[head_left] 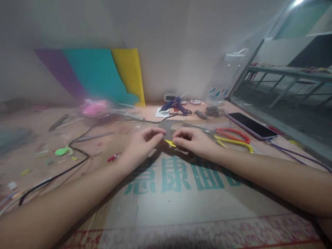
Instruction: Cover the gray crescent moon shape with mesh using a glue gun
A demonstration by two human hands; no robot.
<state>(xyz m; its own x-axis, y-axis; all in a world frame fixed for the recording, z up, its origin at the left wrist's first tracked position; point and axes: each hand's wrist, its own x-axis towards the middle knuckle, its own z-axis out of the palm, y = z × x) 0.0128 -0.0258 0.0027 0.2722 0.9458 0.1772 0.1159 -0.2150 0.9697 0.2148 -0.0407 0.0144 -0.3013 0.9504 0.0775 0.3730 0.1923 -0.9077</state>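
In the middle of the head view, my left hand (144, 143) and my right hand (198, 142) face each other just above a printed sheet. Between their fingertips is a flat grey piece (168, 127) with a rounded edge, and a small yellow piece (170, 143) shows under its near side. My left thumb and forefinger pinch the grey piece at its left. On the right, my thumb and fingers are closed at the yellow piece's edge. Fingers cover part of both pieces, so how they join is hidden.
Behind the hands lies a blue glue gun (175, 104) with a black cable (84, 157). To the right are pliers with red and yellow handles (234, 138), a phone (251, 125) and a clear bottle (219, 81). Coloured sheets (95, 74) lean on the wall; scraps litter the left.
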